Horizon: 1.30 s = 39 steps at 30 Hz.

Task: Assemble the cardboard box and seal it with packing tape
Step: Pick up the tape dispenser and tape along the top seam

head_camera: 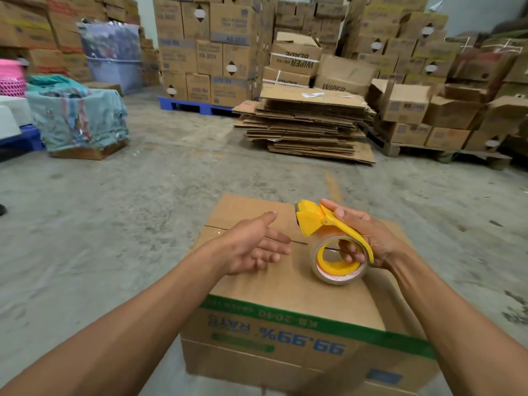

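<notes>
A brown cardboard box (285,284) stands on the concrete floor in front of me, its top flaps folded shut with a seam running across the far part. Clear tape shines on the seam's left end. My right hand (368,238) grips a yellow tape dispenser (328,227) with a roll of clear packing tape (338,267), held just above the box top, cutter end pointing away from me. My left hand (254,244) hovers over the seam with fingers spread, holding nothing.
A stack of flattened cardboard (308,124) lies ahead on the floor. Piled cartons on a blue pallet (197,105) fill the back, with more on a wooden pallet at right. A sack-covered bundle (77,118) sits at the left. Open concrete floor (114,224) surrounds the box.
</notes>
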{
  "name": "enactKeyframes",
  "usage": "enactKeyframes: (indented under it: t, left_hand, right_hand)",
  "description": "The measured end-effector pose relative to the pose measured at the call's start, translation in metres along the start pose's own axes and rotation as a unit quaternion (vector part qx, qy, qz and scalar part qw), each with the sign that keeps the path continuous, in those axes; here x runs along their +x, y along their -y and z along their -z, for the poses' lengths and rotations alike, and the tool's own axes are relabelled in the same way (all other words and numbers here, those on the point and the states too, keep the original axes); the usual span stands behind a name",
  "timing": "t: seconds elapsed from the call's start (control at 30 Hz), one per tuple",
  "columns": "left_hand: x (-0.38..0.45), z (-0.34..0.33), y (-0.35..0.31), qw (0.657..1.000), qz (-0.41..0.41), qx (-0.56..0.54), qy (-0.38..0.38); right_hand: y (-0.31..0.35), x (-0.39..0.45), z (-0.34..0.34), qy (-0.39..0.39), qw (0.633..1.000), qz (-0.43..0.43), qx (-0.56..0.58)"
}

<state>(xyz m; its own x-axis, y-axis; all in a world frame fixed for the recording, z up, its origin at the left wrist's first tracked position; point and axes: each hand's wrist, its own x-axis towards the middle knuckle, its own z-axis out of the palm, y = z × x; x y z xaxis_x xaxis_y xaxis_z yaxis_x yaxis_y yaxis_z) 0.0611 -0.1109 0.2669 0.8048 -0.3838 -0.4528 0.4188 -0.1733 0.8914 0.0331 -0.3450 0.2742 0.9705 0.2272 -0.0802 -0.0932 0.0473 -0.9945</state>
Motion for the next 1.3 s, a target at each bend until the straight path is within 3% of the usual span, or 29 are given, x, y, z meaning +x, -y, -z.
enactKeyframes:
  t: [0.37, 0.63, 0.9, 1.07, 1.3]
  left_hand:
    - [0.002, -0.004, -0.004, 0.977, 0.049, -0.201, 0.058]
    - [0.003, -0.003, -0.003, 0.964, 0.056, -0.246, 0.088]
    - [0.007, 0.012, -0.012, 0.980, 0.048, -0.188, 0.034]
    - [-0.004, 0.073, -0.012, 0.982, 0.034, -0.178, -0.046]
    - [-0.005, 0.099, -0.016, 0.992, 0.019, -0.069, -0.107]
  right_hand:
    - [-0.001, 0.000, 0.001, 0.016, 1.000, -0.005, 0.011]
    - [0.001, -0.001, 0.001, 0.020, 1.000, -0.009, -0.003]
    - [0.014, 0.002, -0.006, 0.057, 0.994, -0.016, -0.094]
    - [0.023, -0.003, -0.003, 0.092, 0.986, -0.040, -0.135]
    - [0.032, -0.001, -0.012, 0.204, 0.963, -0.081, -0.158]
